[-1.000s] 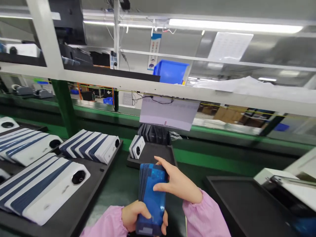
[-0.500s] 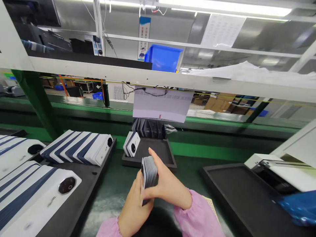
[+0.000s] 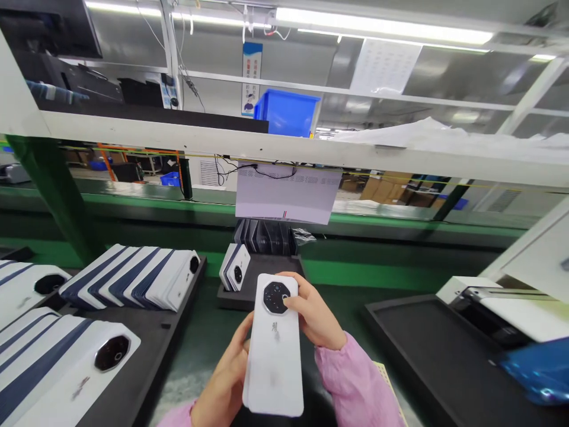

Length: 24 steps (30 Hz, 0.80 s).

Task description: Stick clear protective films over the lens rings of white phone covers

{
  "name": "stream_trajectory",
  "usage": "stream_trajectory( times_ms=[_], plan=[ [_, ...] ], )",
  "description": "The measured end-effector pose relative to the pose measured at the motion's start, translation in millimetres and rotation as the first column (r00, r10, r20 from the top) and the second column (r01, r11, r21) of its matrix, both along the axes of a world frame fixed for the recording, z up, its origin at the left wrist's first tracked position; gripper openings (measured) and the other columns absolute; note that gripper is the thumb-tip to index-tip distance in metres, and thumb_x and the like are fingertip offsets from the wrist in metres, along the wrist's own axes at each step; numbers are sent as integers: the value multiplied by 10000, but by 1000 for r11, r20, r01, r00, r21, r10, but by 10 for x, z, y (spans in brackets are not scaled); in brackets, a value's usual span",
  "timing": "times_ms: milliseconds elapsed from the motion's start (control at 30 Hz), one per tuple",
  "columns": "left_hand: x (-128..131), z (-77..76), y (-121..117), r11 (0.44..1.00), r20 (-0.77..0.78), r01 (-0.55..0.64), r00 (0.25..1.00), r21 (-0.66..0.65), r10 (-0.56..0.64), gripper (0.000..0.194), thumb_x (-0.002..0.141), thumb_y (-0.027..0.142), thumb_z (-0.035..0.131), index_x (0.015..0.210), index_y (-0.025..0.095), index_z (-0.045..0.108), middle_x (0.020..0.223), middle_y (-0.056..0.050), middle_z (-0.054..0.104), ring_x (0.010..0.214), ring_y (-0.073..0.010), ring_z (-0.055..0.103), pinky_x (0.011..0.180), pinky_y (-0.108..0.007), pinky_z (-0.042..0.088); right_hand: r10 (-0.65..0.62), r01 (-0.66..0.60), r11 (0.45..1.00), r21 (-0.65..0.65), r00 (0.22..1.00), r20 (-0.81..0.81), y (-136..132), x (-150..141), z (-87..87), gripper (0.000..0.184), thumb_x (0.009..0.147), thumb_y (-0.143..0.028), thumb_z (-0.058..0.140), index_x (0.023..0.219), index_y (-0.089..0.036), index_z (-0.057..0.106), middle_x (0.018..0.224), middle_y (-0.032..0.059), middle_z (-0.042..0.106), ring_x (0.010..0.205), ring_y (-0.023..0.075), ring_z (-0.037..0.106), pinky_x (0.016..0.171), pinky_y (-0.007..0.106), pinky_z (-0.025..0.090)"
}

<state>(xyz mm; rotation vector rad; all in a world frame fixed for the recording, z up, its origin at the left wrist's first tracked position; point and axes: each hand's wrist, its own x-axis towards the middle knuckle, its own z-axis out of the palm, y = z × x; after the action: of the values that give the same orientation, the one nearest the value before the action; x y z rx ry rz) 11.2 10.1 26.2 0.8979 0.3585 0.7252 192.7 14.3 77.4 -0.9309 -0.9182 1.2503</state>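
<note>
A stack of white phone back panels (image 3: 275, 362) stands tilted between my hands, its front panel facing me with a round black camera area near the top. Another panel's edge peeks out at its lower left; how thick the stack is behind cannot be seen. My left hand (image 3: 224, 373) is wrapped round the stack's left side, its fingertips partly hidden. At the upper right edge my right hand (image 3: 317, 314) grips the stack, thumb on the front beside the camera area and fingers behind.
On the left, a black tray (image 3: 153, 350) holds fanned rows of white and dark blue panels (image 3: 128, 276). A smaller black tray (image 3: 271, 267) ahead carries a few white panels (image 3: 235, 267) and dark pieces (image 3: 264, 237). Another black tray (image 3: 427, 350) lies right, near a blue object (image 3: 540, 367).
The stack has turned from edge-on to showing its front panel's face. My right hand has shifted from around the edges to the upper right corner.
</note>
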Motion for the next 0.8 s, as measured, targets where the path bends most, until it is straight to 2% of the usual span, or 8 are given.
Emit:
stream_trajectory(
  times_ms=[133, 200, 333, 467, 633, 700, 767, 800],
  plan=[
    [-20, -12, -62, 904, 238, 400, 902, -150, -360, 765, 698, 669, 495, 1191, 89, 574, 1178, -195, 605, 1033, -329, 580, 774, -397, 482, 52, -53, 996, 78, 999, 16, -112, -163, 37, 434, 623, -147, 632, 1033, -224, 510, 823, -24, 602, 686, 107, 538, 614, 215, 432],
    [-32, -26, -83, 863, 251, 479, 865, -159, -434, 821, 650, 642, 547, 1201, 33, 555, 1053, -219, 657, 856, -269, 644, 676, -314, 486, 81, -86, 993, 81, 995, 62, -154, -207, 55, 419, 639, -146, 636, 1032, -226, 513, 826, -27, 597, 703, 101, 536, 629, 209, 431],
    [-41, -11, -83, 877, 199, 445, 890, -181, -410, 620, 619, 404, 631, 1100, 14, 612, 841, -176, 697, 626, -161, 624, 528, -196, 415, 93, -99, 995, 17, 971, 220, -200, -147, 118, 382, 654, -166, 651, 1011, -221, 525, 836, -22, 592, 706, 106, 542, 641, 225, 444],
    [-35, 11, -68, 864, 161, 449, 893, -230, -421, 599, 609, 428, 632, 1056, 30, 633, 794, -150, 677, 617, -163, 607, 526, -205, 408, 39, -54, 998, 20, 883, 467, -263, -38, 193, 479, 679, -185, 654, 1128, -229, 493, 1018, 23, 591, 902, 165, 570, 838, 319, 452],
    [-29, -15, -97, 863, 37, 443, 893, -242, -448, 639, 603, 502, 652, 1064, 61, 618, 820, -139, 651, 662, -206, 621, 600, -279, 445, 64, -21, 997, -75, 764, 642, -352, 15, 195, 747, 646, -312, 737, 1294, -285, 367, 1272, 61, 474, 1070, 234, 530, 909, 398, 447],
    [-7, -22, -124, 931, -129, 341, 925, -131, -357, 597, 644, 509, 645, 1089, 114, 596, 871, -120, 638, 703, -223, 621, 651, -321, 454, 43, 5, 998, -68, 724, 688, -359, 18, 168, 842, 617, -370, 762, 1334, -302, 325, 1331, 66, 415, 1115, 251, 498, 935, 418, 435],
    [31, -15, -145, 981, -333, 164, 935, 102, -121, 468, 702, 478, 630, 1051, 168, 592, 911, -92, 613, 796, -227, 592, 744, -343, 443, 42, -9, 999, -52, 727, 685, -344, 16, 138, 961, 576, -393, 790, 1373, -316, 258, 1377, 69, 353, 1137, 254, 477, 926, 415, 450],
    [52, -6, -150, 969, -405, 92, 914, 229, 9, 392, 726, 457, 622, 1006, 184, 595, 919, -79, 598, 842, -225, 567, 788, -341, 429, 58, -35, 998, -48, 741, 669, -331, 15, 125, 1024, 548, -390, 808, 1387, -319, 225, 1395, 72, 325, 1140, 254, 473, 915, 407, 462]
  ],
)
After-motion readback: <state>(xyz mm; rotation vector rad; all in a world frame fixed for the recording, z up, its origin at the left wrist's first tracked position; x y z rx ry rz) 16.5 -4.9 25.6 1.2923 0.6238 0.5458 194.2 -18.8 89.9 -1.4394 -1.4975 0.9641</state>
